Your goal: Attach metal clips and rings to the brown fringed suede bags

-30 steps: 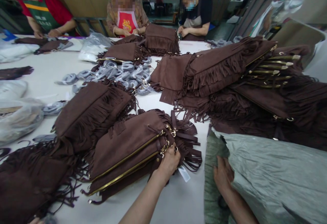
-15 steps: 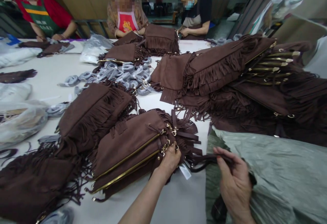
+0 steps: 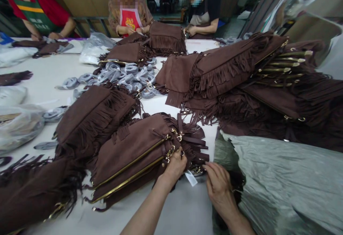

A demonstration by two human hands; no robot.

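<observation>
A brown fringed handbag (image 3: 134,138) lies in front of me, its gold zippers towards me. My left hand (image 3: 175,164) is closed at the bag's right end, pinching it beside the gold rings and clasps (image 3: 170,152). A white tag (image 3: 190,178) sticks out below those fingers. Just to the right, my right hand (image 3: 219,183) is closed with its fingertips on a dark strap (image 3: 202,165). Gold hardware (image 3: 198,170) shows at the strap's near end. The palm hides the rest of what it holds.
Brown fringed bags pile up at right (image 3: 227,67) and lie at left (image 3: 91,117). Wrapped grey coils (image 3: 128,76) lie mid-table. Greenish plastic sheeting (image 3: 289,181) covers the right front. A clear plastic bag (image 3: 21,127) sits left. Several people work across the white table (image 3: 80,206).
My right hand has moved left, bringing the dark strap up close to the handbag's right end. My left hand keeps its grip there. The view has shifted slightly.
</observation>
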